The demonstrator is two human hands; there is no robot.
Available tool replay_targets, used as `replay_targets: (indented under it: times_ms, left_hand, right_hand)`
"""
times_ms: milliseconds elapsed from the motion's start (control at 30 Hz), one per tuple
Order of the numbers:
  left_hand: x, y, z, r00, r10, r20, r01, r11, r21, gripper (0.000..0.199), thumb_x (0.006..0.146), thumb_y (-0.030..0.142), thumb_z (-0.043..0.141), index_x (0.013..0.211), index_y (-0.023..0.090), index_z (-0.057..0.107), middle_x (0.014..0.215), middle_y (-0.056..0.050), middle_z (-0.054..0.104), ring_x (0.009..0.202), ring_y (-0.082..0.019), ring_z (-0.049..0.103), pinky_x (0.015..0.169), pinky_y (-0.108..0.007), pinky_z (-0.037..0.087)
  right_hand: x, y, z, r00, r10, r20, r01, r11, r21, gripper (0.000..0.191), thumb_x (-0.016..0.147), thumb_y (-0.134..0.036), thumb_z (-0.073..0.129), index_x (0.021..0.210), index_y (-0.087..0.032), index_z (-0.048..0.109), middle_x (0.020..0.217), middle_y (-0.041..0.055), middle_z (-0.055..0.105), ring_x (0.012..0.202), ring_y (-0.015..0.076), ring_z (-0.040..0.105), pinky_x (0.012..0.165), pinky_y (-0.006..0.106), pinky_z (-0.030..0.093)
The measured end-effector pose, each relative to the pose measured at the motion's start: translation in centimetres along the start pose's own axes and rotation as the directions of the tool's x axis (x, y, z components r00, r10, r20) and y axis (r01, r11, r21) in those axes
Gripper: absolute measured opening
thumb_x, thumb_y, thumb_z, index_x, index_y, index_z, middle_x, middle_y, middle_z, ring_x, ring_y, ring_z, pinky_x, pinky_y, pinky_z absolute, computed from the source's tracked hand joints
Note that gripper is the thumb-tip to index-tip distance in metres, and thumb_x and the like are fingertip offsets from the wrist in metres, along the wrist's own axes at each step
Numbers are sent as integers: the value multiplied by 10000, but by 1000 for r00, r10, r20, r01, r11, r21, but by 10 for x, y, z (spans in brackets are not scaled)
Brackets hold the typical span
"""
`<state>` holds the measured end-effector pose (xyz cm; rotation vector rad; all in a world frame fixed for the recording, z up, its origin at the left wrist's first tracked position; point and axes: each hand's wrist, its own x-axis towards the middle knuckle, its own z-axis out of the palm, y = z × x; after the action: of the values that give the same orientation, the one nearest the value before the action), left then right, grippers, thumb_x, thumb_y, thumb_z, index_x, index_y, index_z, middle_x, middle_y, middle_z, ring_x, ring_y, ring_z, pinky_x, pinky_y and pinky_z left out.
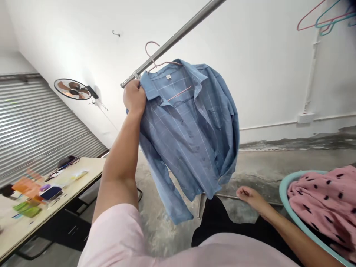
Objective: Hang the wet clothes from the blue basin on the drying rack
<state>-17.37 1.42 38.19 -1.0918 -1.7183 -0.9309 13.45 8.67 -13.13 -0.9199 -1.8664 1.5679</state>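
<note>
A blue checked button-up shirt (180, 126) hangs on a thin pink hanger (152, 55), its hook at the metal rail (183, 31). The front of the shirt falls open at the collar, and a bit of the hanger's lower bar shows inside. My left hand (135, 97) is raised and closed on the shirt at the shoulder beside the collar, close to the rail's end. Low on the right, below the shirt's cuff, my right hand (249, 197) has its fingers curled in, apart from the cloth, with nothing visible in them.
At the lower right stands a light blue basin (286, 185) holding pink cloth with black spots (325, 196). Pink and teal hangers (325, 24) hang at the upper right. A table (91, 167) with small items is on the left, below a wall fan (73, 89).
</note>
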Motion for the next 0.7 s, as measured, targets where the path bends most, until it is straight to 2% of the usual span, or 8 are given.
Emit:
replay_targets:
  times_ms: [133, 267, 500, 700]
  left_hand:
    - [31, 11, 13, 996, -77, 49, 73, 993, 89, 143, 894, 205, 504, 768, 174, 564, 862, -79, 594, 845, -211, 532, 797, -380, 351]
    - [51, 22, 26, 988, -133, 73, 124, 985, 118, 146, 922, 190, 504, 892, 127, 632, 996, -139, 645, 910, -232, 558, 847, -444, 350]
    - [67, 17, 32, 975, -217, 44, 207, 966, 157, 195, 943, 161, 487, 1019, 66, 640, 1074, -168, 671, 939, -212, 566, 848, -442, 358]
    - [76, 18, 49, 950, -307, 51, 295, 940, 169, 120, 938, 65, 488, 987, 34, 593, 1051, -154, 650, 953, -167, 550, 863, -427, 349]
  right_hand:
    - [-6, -4, 3, 997, 60, 49, -62, 997, 46, 451, 578, -593, 568, 700, -159, 559, 650, 17, 514, 622, 110, 437, 630, 251, 334]
    - [-15, -8, 3, 993, 93, 76, -98, 993, 61, 439, 584, -585, 574, 704, -164, 540, 649, 9, 495, 602, 96, 403, 596, 238, 298]
    - [-16, -10, -5, 990, 124, 62, -128, 990, 62, 451, 576, -601, 554, 700, -170, 516, 674, 24, 507, 592, 90, 382, 553, 224, 255]
    - [-12, -8, -9, 988, 140, 58, -143, 988, 50, 498, 563, -645, 547, 709, -169, 536, 674, 34, 521, 587, 94, 378, 559, 235, 260]
